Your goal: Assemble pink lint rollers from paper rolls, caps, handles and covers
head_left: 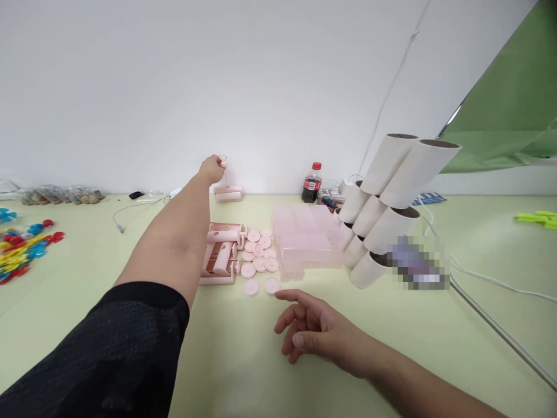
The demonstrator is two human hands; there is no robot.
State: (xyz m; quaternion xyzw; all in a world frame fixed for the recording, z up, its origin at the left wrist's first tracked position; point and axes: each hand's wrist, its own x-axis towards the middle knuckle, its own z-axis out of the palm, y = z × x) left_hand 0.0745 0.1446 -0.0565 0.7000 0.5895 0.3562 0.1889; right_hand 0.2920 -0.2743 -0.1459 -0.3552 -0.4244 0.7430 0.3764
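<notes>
The left hand [212, 169] pinches a small pink piece [223, 163]. Nearer the loosely spread, empty right hand [315, 330], a pink tray [217, 280] holds pink cylinders [223, 258].

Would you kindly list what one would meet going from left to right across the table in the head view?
Colourful plastic pieces → small black object → pink tray → pink discs → cola bottle → stacked white tubes → yellow-green object.
</notes>
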